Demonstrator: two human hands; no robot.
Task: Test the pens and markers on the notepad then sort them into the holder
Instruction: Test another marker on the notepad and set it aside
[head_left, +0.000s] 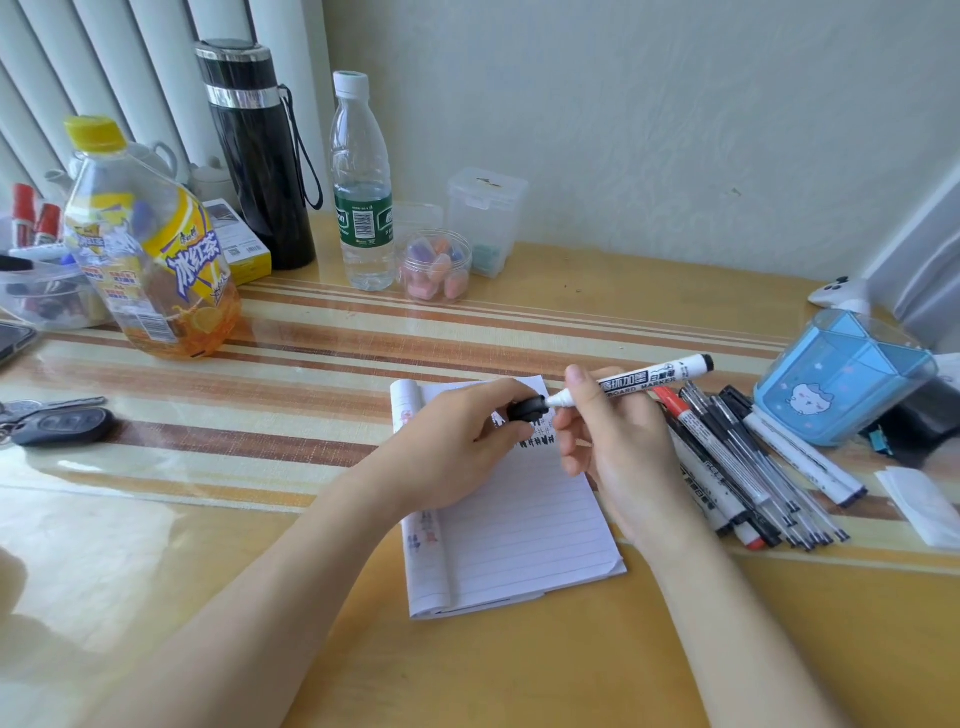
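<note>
Setting: a domestic room, at a private desk. The wooden table (467, 665) carries a striped mat (311, 332) under clear film and stands against a textured wall (675, 130). Vertical white slats (104, 52) fill the upper left of the frame. Household items line the back edge: thermos flask (260, 156), water bottle (361, 182), iced-tea bottle (145, 249), teapot (150, 153). A car key (62, 426) lies at centre left. A cartoon-printed holder (841, 384) stands at right.
</note>
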